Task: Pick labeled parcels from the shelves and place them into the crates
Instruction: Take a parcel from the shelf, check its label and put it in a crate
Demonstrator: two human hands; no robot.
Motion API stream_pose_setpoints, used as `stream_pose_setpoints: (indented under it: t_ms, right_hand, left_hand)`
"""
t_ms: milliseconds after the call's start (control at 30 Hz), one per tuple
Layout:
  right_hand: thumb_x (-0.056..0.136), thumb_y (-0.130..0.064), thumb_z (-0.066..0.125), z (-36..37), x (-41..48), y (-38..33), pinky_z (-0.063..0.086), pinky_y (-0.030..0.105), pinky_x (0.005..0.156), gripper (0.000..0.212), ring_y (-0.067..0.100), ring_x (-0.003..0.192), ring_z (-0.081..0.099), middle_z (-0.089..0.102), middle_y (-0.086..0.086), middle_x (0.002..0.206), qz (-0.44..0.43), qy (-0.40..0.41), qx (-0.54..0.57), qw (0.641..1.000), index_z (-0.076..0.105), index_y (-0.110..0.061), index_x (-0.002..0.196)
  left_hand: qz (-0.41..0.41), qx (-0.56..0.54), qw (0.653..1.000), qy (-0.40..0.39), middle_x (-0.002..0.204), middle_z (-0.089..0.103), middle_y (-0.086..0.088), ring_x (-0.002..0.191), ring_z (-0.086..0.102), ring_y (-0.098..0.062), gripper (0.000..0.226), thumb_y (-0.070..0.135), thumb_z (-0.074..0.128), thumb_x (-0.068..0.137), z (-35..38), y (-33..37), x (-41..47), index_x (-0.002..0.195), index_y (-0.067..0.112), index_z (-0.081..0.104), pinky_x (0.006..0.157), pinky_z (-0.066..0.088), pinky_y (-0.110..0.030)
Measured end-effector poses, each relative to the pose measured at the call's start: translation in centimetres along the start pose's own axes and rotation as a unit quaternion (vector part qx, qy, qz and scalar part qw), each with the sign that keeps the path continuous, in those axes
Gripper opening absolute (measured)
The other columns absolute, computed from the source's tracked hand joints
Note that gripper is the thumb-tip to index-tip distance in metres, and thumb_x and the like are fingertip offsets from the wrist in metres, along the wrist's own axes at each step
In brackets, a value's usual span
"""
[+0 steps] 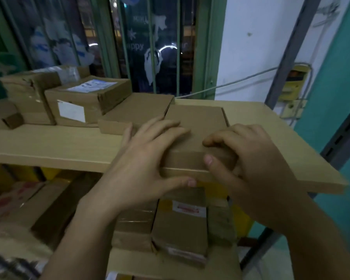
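Observation:
A flat brown cardboard parcel point(198, 120) lies on the top wooden shelf point(59, 144), its near end at the shelf's front edge. My left hand point(148, 158) lies over its left side, fingers spread on the top and thumb under the near edge. My right hand point(249, 156) grips its right near corner, fingers curled on top and thumb on the front face. No label shows on this parcel's top.
A second flat box point(135, 114) touches the parcel's left side. Further left stand a labelled box point(85, 100) and larger cartons point(28, 91). Below, several taped parcels point(180, 219) stand packed together. A window with bars is behind; a metal upright point(287, 53) stands right.

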State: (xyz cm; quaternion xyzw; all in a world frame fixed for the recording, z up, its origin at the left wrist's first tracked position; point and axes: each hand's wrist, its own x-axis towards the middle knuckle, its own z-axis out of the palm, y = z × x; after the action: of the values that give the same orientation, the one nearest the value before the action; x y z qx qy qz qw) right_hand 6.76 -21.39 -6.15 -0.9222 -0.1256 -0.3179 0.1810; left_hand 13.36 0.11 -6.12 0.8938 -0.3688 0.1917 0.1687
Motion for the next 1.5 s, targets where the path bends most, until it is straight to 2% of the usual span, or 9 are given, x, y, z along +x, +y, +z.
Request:
stream_pose_setpoints:
  t_ms: [100,267,367,467,667,800,900,1067,1500]
  right_hand:
    - [0.092,-0.049,0.050,-1.1,-1.2,0.9,0.042,0.025,0.078,0.031,0.010,0.099,0.053,0.062,-0.014,0.102,-0.026,0.024,0.105,0.994,0.067,-0.029,0.109]
    - [0.082,-0.069,0.061,-2.0,-2.3,3.5,0.028,0.008,0.102,0.062,-0.001,0.133,0.038,0.045,-0.018,0.141,-0.075,-0.038,0.155,0.984,0.053,-0.040,0.136]
    - [0.083,-0.049,0.074,-1.9,-2.6,4.1,0.026,0.011,0.113,0.071,0.001,0.144,0.030,0.035,-0.013,0.156,-0.091,-0.008,0.186,0.978,0.043,-0.038,0.147]
    - [0.090,-0.017,0.073,-1.5,-2.1,4.0,0.023,0.021,0.121,0.073,0.003,0.149,0.025,0.030,-0.011,0.161,-0.061,0.066,0.227,0.970,0.038,-0.034,0.152]
    - [0.097,-0.011,0.063,-1.9,-0.6,3.6,0.024,0.018,0.120,0.060,0.008,0.149,0.025,0.027,0.000,0.163,-0.034,0.155,0.262,0.952,0.044,-0.029,0.150]
    - [0.097,-0.002,0.061,-2.9,0.1,3.5,0.043,0.012,0.105,0.058,-0.003,0.139,0.035,0.035,0.000,0.155,-0.053,0.155,0.331,0.930,0.050,-0.033,0.145]
    - [0.096,0.000,0.061,-2.8,0.2,3.3,0.054,0.030,0.102,0.049,0.012,0.135,0.047,0.046,0.001,0.145,-0.069,0.165,0.361,0.916,0.053,-0.025,0.138]
    - [0.094,0.005,0.062,-2.8,-0.2,3.0,0.057,0.028,0.094,0.045,0.009,0.121,0.062,0.061,-0.005,0.128,-0.026,0.160,0.475,0.865,0.054,-0.023,0.128]
    - [0.097,-0.003,0.062,-3.2,0.6,3.4,0.055,0.010,0.075,0.041,0.001,0.113,0.064,0.064,-0.010,0.126,-0.007,0.166,0.486,0.858,0.053,-0.025,0.130]
  left_hand:
    - [0.033,-0.015,0.997,0.073,0.133,0.053,0.009,0.126,0.045,-0.015,0.067,0.058,0.075,0.079,1.1,1.9,-0.2,0.137,0.030,0.058,0.100,0.044,-0.042]
    - [0.015,-0.042,0.975,0.216,0.120,0.059,-0.002,0.113,0.054,-0.020,0.042,0.035,0.074,0.086,2.2,5.0,-1.7,0.122,0.014,0.068,0.092,0.046,-0.031]
    - [-0.016,-0.064,0.953,0.294,0.120,0.060,-0.006,0.116,0.057,-0.020,0.033,0.022,0.073,0.088,2.2,6.3,-2.7,0.119,0.015,0.062,0.095,0.046,-0.029]
    - [-0.018,-0.093,0.926,0.366,0.116,0.059,-0.008,0.113,0.058,-0.021,0.031,0.018,0.066,0.089,1.9,7.5,-3.3,0.118,0.014,0.056,0.093,0.044,-0.027]
    - [-0.074,-0.144,0.871,0.463,0.112,0.060,0.015,0.102,0.059,-0.001,0.026,0.044,0.055,0.100,0.8,8.4,-4.8,0.119,0.026,0.053,0.083,0.048,-0.017]
    - [-0.090,-0.256,0.833,0.482,0.110,0.061,-0.003,0.101,0.061,-0.019,0.028,0.041,0.058,0.100,0.1,8.6,-5.1,0.120,0.028,0.043,0.079,0.053,-0.040]
    - [-0.119,-0.224,0.820,0.512,0.093,0.042,-0.015,0.082,0.045,-0.034,0.016,0.036,0.056,0.100,-0.1,8.7,-5.8,0.101,0.031,0.041,0.066,0.042,-0.055]
    - [-0.145,-0.245,0.815,0.505,0.103,0.044,-0.029,0.093,0.045,-0.050,0.014,0.033,0.055,0.099,0.1,9.0,-6.2,0.099,0.028,0.042,0.071,0.043,-0.071]
    - [-0.155,-0.415,0.771,0.458,0.120,0.063,-0.010,0.106,0.060,-0.027,0.033,0.008,0.049,0.092,0.2,9.7,-6.9,0.121,0.023,0.047,0.082,0.055,-0.045]
